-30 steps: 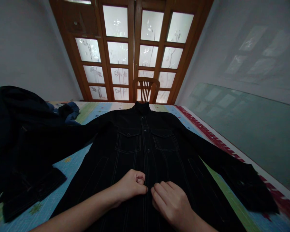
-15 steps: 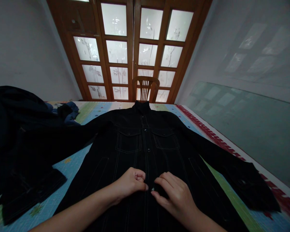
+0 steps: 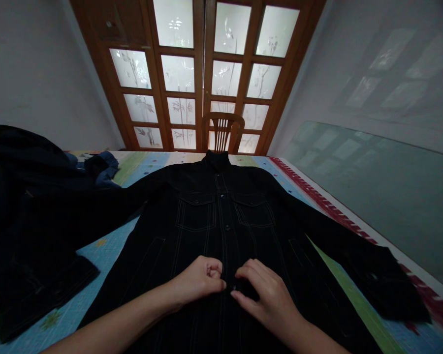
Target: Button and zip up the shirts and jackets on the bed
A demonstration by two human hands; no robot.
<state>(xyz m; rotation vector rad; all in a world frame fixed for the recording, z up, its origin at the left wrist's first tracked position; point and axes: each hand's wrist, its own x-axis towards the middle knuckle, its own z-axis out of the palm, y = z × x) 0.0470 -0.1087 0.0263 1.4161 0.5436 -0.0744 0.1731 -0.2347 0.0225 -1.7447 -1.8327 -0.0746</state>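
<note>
Here's the jacket (image 3: 225, 241), spread on your counter (image 3: 110, 248): your left hand (image 3: 203, 278) and right hand (image 3: 264, 290) at its lower front, clothes (image 3: 18, 167) to its left, a panel (image 3: 376, 177) to its right, a chair (image 3: 223, 116) behind it, doors (image 3: 199, 49) farther behind.

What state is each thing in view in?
Left hand, curled at the placket; grip unclear
Right hand, thumb and forefinger parted; grip unclear
Black button-front jacket, face up, chest closed
Chest pocket flaps, down
Dark clothing, heaped
Patterned tablecloth, spread
Glass-paned wooden doors, closed
Wooden slat-back chair, upright
</note>
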